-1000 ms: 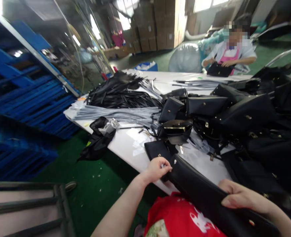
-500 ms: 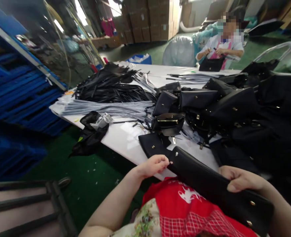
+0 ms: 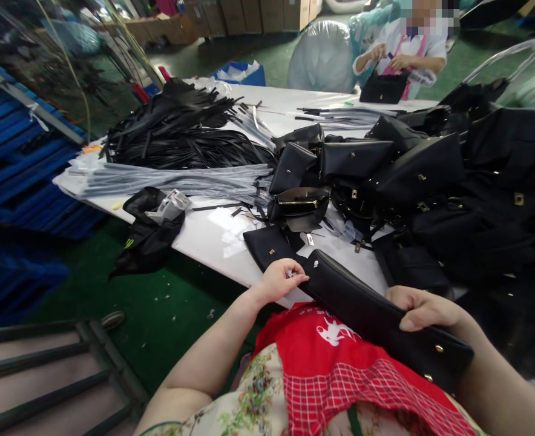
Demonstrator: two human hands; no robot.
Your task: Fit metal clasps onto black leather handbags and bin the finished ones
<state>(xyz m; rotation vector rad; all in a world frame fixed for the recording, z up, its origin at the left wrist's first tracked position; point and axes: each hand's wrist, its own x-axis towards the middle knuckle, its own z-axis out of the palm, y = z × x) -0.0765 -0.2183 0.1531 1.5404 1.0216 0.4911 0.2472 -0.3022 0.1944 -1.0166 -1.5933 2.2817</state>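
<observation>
- The left hand [image 3: 281,280] has its fingers curled in and pinches the left end of a long black bag [image 3: 367,310].
- The right hand [image 3: 424,307] is closed over the bag's upper edge further along, thumb on top.
- The bag lies slanted from the bench [image 3: 213,237] edge down across the person's red apron [image 3: 326,363].
- Just beyond it lies a heap of black bags [image 3: 431,181].
- A pile of black straps [image 3: 177,136] lies further left.
- At the far end a co-worker's hands [image 3: 388,57] are at another bag [image 3: 382,89].
</observation>
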